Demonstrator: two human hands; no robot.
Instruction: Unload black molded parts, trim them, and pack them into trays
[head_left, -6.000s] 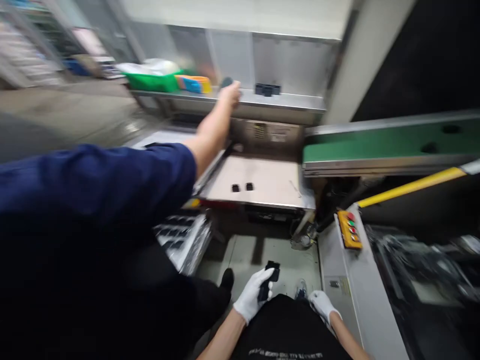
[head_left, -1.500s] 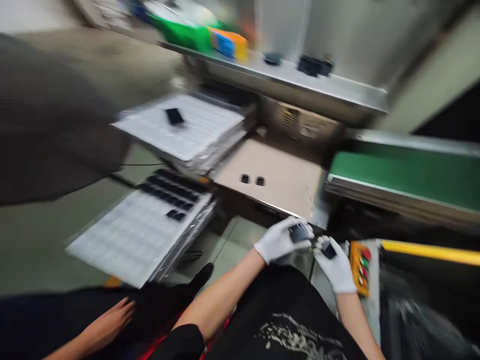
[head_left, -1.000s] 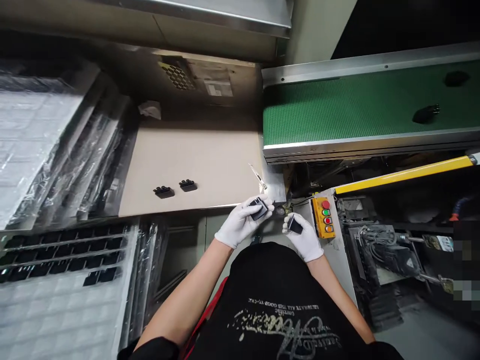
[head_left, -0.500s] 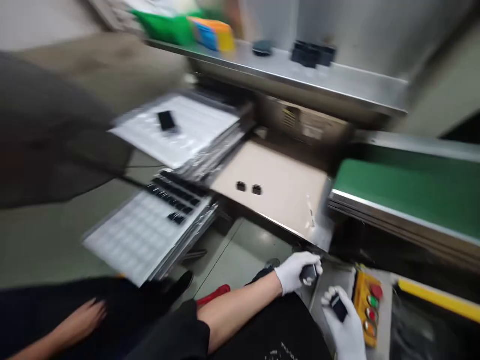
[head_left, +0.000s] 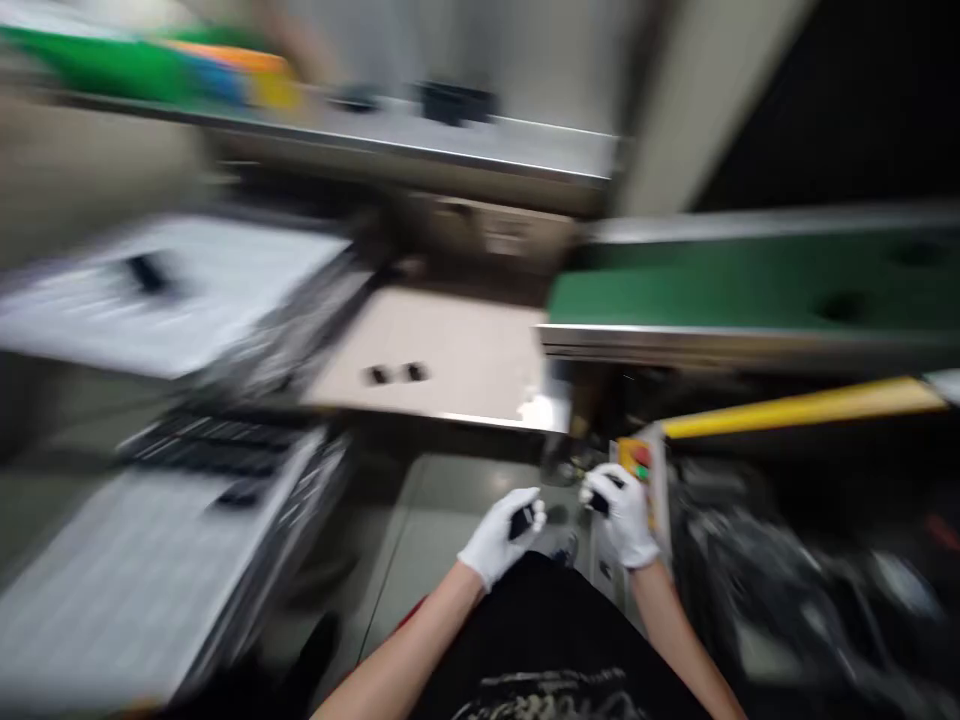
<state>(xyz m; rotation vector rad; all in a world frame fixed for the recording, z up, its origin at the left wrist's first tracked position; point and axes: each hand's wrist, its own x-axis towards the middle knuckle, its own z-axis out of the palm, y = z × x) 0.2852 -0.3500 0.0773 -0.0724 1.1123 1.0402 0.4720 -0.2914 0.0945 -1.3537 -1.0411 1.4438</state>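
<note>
The left hand (head_left: 501,537) grips a black block (head_left: 521,521), the right hand (head_left: 628,518) a second block (head_left: 599,502); neither is set down. The right has turned knuckles-up, overlapping the button box (head_left: 632,449). Hands apart, forearms forward. Beyond, small dark pieces (head_left: 377,375) lie on the counter (head_left: 472,340).

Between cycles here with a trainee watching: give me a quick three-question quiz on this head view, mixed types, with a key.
1. Count: how many small black parts lie on the beige work surface?
2. Choose: the white-gloved left hand holds (A) a yellow bar, (B) a black part, (C) nothing.
3. True or false: the right hand is nearer than the left to the yellow push-button box.

Key: 1. Two. 2. B. 3. True.
</note>
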